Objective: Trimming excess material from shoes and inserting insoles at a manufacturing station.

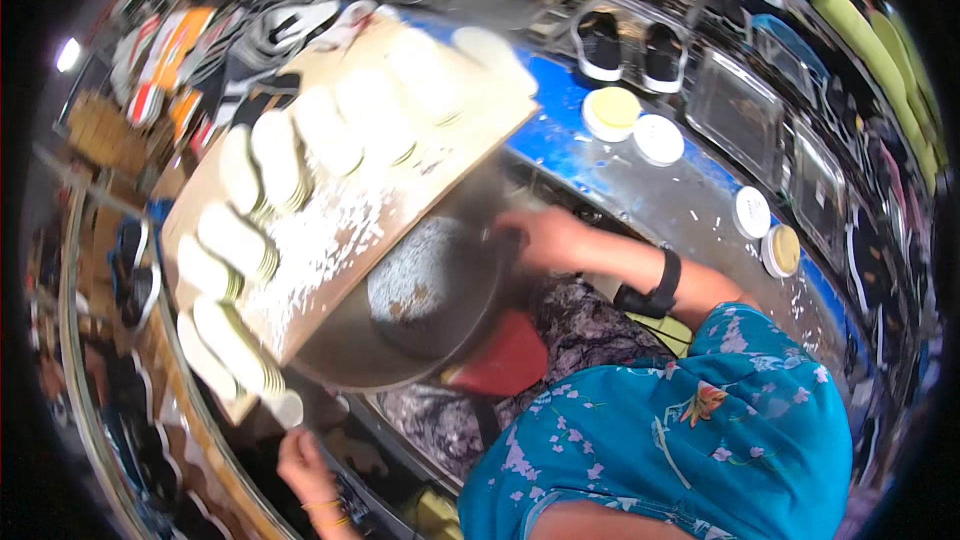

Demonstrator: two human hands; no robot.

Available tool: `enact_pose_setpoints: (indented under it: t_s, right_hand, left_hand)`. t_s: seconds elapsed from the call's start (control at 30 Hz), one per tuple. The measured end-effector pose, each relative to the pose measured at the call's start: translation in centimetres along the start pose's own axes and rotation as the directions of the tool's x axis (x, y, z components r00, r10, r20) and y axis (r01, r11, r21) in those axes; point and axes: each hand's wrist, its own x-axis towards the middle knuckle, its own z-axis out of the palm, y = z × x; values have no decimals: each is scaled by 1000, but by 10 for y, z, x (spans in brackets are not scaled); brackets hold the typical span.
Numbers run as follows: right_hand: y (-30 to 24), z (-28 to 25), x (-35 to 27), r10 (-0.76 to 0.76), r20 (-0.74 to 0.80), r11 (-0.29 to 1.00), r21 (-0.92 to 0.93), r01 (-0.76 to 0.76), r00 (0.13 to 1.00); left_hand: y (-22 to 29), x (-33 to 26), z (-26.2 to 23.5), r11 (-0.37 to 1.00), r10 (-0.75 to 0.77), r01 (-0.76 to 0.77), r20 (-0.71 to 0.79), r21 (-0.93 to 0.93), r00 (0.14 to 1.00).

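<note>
My left hand (307, 468) is low on the left with its fingers closed on one end of a pale, rounded insole (284, 408) beside the board's near corner. My right hand (548, 239) is at the right rim of a wide grey metal basin (440, 345), fingers curled in around the edge and blurred by motion. White flakes lie in the basin's bottom. A wooden board (440, 180) juts over the basin's left side. Stacks of cream insoles (232, 242) lie along the board, with white scraps (325, 240) scattered between them and the basin.
Round tubs with white and yellow lids (612, 112) stand on the blue and grey bench (560, 155) to the right. Dark sneakers (600, 45) and clear trays (740, 105) sit behind. Shoe parts (165, 55) are piled at far left. Something red (505, 355) shows under the basin.
</note>
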Motion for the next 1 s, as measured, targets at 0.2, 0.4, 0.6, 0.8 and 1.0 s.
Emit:
enact_pose_setpoints:
  t_s: [0.2, 0.4, 0.6, 0.8, 1.0]
  right_hand:
    - [108, -160, 44, -313, -789, 887, -442, -133, 529]
    - [256, -265, 83, -67, -689, 820, -450, -353, 721]
    - [276, -286, 172, -429, -532, 852, -508, 130, 730]
    - [203, -220, 181, -317, -400, 911, -379, 160, 860]
    - [216, -250, 191, -185, -649, 973, -228, 44, 738]
  left_hand:
    - [85, 19, 160, 948, 318, -303, 277, -97, 907]
    - [79, 12, 175, 864, 387, -444, 252, 236, 887]
    - [83, 13, 172, 902, 245, -327, 290, 281, 925]
    - [83, 10, 171, 909, 286, -330, 194, 256, 938]
    - [82, 8, 170, 911, 337, -361, 145, 199, 930]
